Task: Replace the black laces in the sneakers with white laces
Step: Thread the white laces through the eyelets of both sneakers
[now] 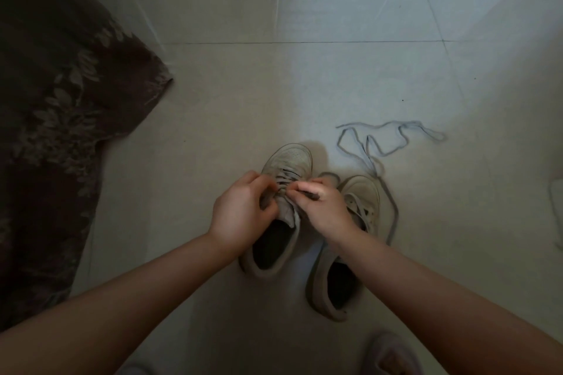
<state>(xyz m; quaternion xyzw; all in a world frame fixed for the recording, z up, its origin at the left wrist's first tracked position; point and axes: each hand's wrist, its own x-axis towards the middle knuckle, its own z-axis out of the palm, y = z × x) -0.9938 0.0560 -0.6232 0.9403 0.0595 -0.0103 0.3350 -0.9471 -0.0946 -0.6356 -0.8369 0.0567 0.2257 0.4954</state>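
Under you lies a pale grey tiled floor (304,85), its thin dark joint lines crossing at the far side; along the left edge a dark brown cloth with a pale leaf pattern (54,100) drapes down onto the tiles, its corner pointing right toward the middle of the scene.

Near the centre stand two pale beige low-top sneakers, toes pointing away from you; the left sneaker (280,210) sits a little farther off than the right sneaker (344,253), and the two are just beside each other; the left one carries a dark lace (285,178) threaded across its upper eyelets, while the right one shows pale lacing (359,210) across its tongue.

Both your bare forearms reach in from the near edge; your left hand (240,210) is curled over the left side of the left sneaker's tongue, fingertips pinching at the lacing; your right hand (323,207) meets it from the right, fingers bent and pinching the same lacing at the top eyelets, so the two hands almost touch above the tongue.

To the right and farther off, a long loose grey-looking lace (390,143) lies in loops on the floor, one strand trailing nearer along the right side of the right sneaker; in this dim light you cannot tell its true colour.

At the right edge a small pale object (557,210) is cut off by the frame.
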